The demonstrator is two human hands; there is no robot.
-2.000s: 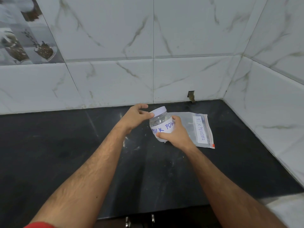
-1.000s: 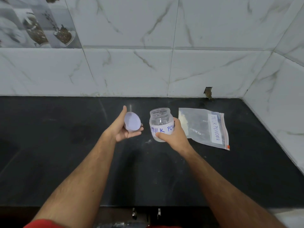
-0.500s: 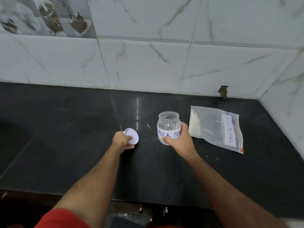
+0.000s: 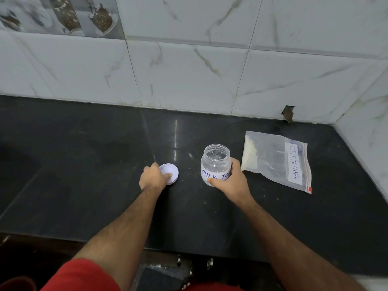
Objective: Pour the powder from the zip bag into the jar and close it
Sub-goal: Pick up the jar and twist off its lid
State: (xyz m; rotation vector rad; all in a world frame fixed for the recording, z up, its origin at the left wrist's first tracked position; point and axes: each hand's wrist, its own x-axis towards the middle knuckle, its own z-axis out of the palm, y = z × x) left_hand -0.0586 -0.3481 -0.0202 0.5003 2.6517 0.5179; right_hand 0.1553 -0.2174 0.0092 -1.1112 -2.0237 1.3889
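A clear plastic jar (image 4: 216, 159) with a white "MILK POWDER" label stands open on the black counter (image 4: 84, 164). My right hand (image 4: 231, 182) is wrapped around its lower right side. The jar's white lid (image 4: 171, 172) lies flat on the counter to the jar's left, and my left hand (image 4: 153, 177) rests on its near left edge, fingers still touching it. A zip bag (image 4: 277, 160) labelled "MILK POWDER" lies flat to the right of the jar, with pale powder gathered at its left end.
White marble tiles form the back wall (image 4: 189, 70) and a side wall (image 4: 367, 133) at the right, making a corner just behind the bag. The counter's front edge (image 4: 147, 246) runs just below my forearms.
My left hand unscrewed the lid, carried it left and down, and laid it flat on the counter. My right hand has kept hold of the jar. The camera has tilted down and left.
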